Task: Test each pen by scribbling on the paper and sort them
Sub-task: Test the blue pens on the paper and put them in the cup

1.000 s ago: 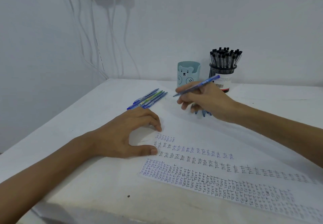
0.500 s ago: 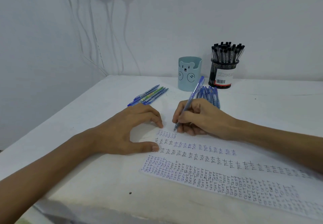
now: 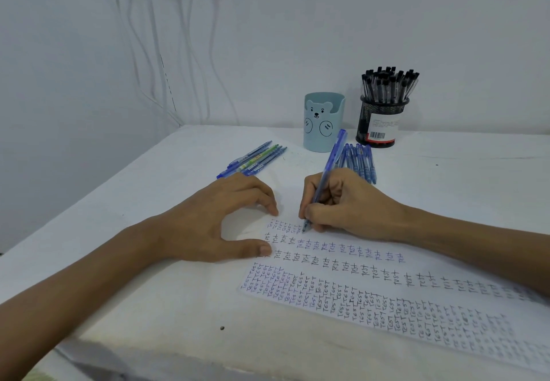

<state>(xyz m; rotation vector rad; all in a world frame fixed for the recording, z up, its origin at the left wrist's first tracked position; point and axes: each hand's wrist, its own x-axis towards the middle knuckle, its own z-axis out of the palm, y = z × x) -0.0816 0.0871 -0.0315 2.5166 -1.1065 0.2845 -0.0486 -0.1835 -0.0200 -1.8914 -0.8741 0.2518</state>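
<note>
Head view. The right hand (image 3: 348,202) has its fingers curled closed around a translucent blue ballpoint pen (image 3: 327,172). It holds the pen in a writing grip, barrel tilted up and away, tip touching the long white sheet of paper (image 3: 342,264) at the end of the top row of small handwritten "test" marks. The left hand (image 3: 214,220) holds nothing. Its fingers are loosely extended, and the thumb and forefinger are spread in an arc and press down on the left end of the sheet.

A pale blue plastic cup with a bear face (image 3: 323,121) stands at the back of the white desk (image 3: 148,202); its contents cannot be seen. Just beside it on the right, a black wire-mesh cup with a barcode label (image 3: 382,121) is packed with upright black-capped pens (image 3: 388,84).

A row of blue pens (image 3: 361,160) lies on the desk directly behind the right hand, in front of the two cups. A second cluster of blue pens with one green pen (image 3: 256,159) lies just beyond the left hand's knuckles.
</note>
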